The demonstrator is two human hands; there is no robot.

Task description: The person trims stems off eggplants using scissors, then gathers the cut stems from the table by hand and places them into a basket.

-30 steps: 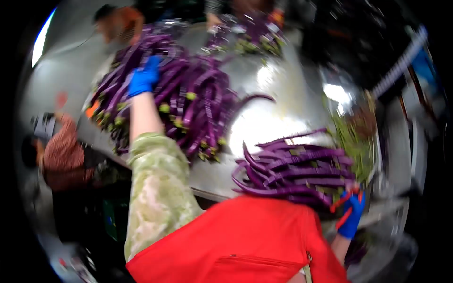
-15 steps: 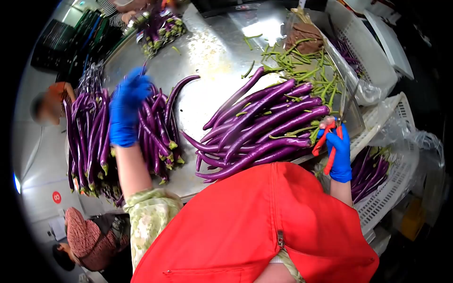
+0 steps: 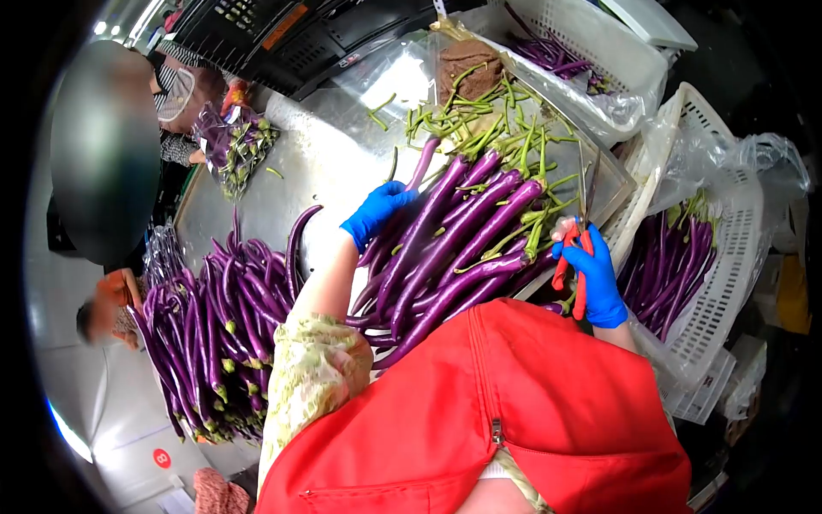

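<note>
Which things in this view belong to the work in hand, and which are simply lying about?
Likely in the work:
left hand, gripping a single eggplant
right hand, holding red-handled shears
eggplant heap between the hands

Apparently lying about:
brown cloth
black crates

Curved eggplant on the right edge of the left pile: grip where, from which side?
I'd grip the curved eggplant along its upper, bent stretch, coming from the right, where the left hand is. That stretch juts past the pile with bare table above it; its lower part looks crowded by other eggplants.
</note>
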